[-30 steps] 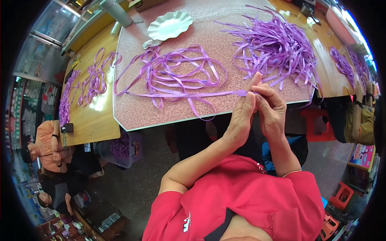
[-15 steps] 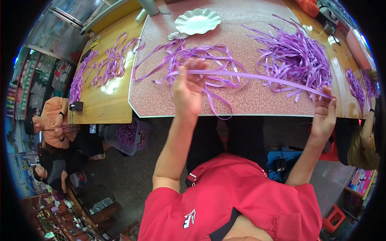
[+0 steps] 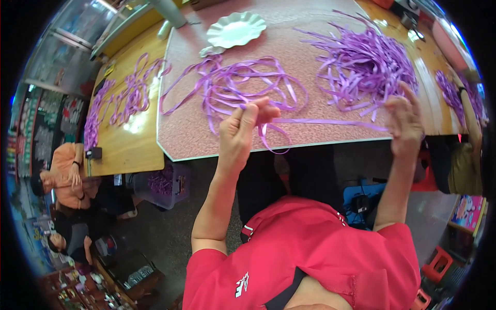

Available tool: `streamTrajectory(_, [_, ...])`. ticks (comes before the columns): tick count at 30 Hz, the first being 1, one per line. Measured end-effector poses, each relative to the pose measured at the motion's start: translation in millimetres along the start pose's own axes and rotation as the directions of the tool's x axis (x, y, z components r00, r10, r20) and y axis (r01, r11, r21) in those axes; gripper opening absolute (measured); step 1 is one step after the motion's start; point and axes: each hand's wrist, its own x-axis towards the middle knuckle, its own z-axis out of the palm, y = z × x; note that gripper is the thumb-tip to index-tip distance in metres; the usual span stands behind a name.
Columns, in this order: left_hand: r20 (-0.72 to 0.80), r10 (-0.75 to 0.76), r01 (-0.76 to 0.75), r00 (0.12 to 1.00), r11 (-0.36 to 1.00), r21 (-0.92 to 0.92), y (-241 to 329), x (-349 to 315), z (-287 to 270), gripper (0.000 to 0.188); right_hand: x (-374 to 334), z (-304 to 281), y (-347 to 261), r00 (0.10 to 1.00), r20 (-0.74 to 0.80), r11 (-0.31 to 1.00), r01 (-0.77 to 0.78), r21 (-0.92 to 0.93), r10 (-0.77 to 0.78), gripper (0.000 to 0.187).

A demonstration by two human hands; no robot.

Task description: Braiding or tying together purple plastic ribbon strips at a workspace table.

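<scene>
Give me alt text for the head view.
A person's left hand pinches purple ribbon above a pink table, while a strand runs toward the blurred right hand. Beyond are loose ribbon loops, a ribbon heap and a scalloped plate.

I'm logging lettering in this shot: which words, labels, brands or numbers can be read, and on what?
Red shirt: white chest mark; I don't copy lettering or brands.
Pink package, far right: print too small to read.
Packed goods at far left: too small and blurred.
Purple ribbon and white plate: no lettering visible.
</scene>
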Motion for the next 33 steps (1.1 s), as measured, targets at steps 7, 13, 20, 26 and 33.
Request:
streamTrajectory(7, [0.283,-0.071,0.002,0.956,0.971,0.237,13.9,-14.7,39.9,0.031,3.0,123.0,0.2,0.793,0.589,0.89,0.374,-0.262,-0.16,0.022])
streamTrajectory(13, [0.297,-0.115,-0.004,0.948,0.928,0.374,17.1,-17.4,37.7,0.022,-0.8,130.9,18.4,0.745,0.653,0.918,0.345,-0.196,-0.14,0.02])
streamTrajectory(20, [0.05,0.089,-0.095,0.995,0.987,0.126,10.1,-20.5,50.8,0.015,-3.5,126.5,19.1,0.842,0.538,0.956,0.178,-0.234,-0.026,0.014])
streamTrajectory(26, [0.01,-0.028,0.029,1.0,0.989,-0.148,12.3,-20.8,48.3,0.015,-1.5,125.4,17.6,0.816,0.568,0.937,0.274,-0.217,-0.107,0.014])
streamTrajectory(33, [0.037,0.006,0.0,0.999,0.99,-0.139,13.2,-19.0,43.2,0.017,-9.1,119.8,18.4,0.871,0.489,0.996,-0.077,0.051,0.042,0.024])
